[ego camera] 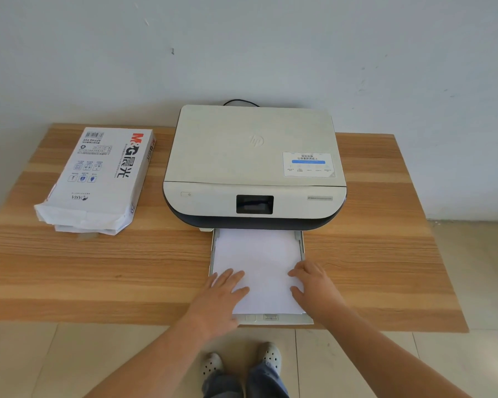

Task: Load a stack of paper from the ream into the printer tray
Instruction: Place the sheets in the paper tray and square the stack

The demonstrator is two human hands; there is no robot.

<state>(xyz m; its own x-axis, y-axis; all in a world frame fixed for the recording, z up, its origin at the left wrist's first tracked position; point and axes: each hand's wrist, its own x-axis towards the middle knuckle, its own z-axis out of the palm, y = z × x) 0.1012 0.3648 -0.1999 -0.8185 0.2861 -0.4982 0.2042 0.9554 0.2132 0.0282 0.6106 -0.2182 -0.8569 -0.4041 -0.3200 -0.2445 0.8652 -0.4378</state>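
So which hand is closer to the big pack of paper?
The left hand. It rests flat on the white sheets in the tray, on the side facing the paper pack. The right hand presses the sheets' other side, farther from the pack.

I see my left hand [223, 294] and right hand [314, 285] lying flat, fingers [230, 278] spread, on the near corners of a white paper stack [259, 265] sitting in the pulled-out printer tray [273, 318]. The tray juts from the front of a white HP printer [253, 165] on the wooden table [98, 271]. Well apart to the left lies the opened M&G ream [98, 179], its torn end facing me.
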